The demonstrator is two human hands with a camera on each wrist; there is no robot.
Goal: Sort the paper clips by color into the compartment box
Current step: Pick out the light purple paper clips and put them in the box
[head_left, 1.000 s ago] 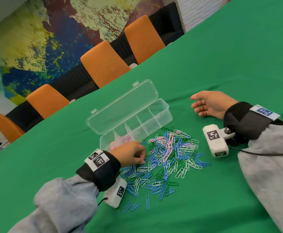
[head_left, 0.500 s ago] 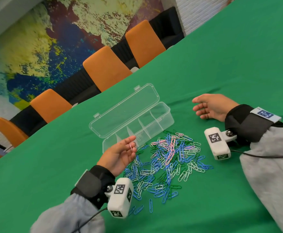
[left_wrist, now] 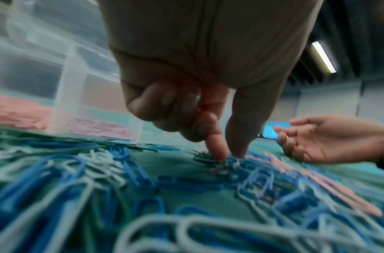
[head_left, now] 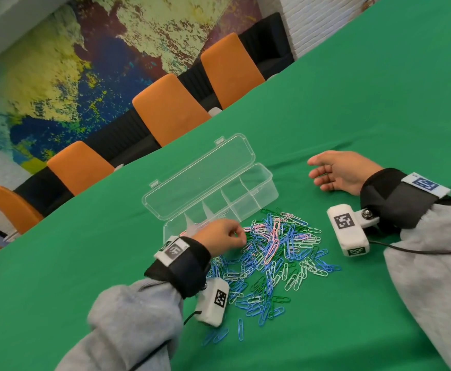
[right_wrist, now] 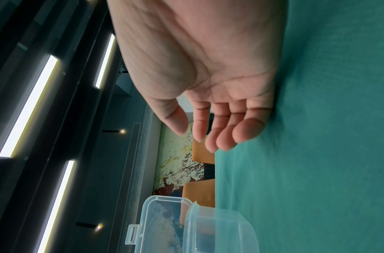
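Returned from the compartment box (head_left: 256, 183), left hand (head_left: 220, 236) fingers (left_wrist: 217, 149) pinch narrowly into paper clips (head_left: 275, 253): light, springy, tangle-prone; right hand (head_left: 339, 171) relaxed, empty.

Loose pile of paper clips (head_left: 272, 253), blue, white, green and pink, spread flat directly under the left fingertips, clear compartment box (head_left: 245, 202) just beyond the fingers, lid (head_left: 200, 175) hinged open, pink clips (left_wrist: 18, 113) in its end compartment
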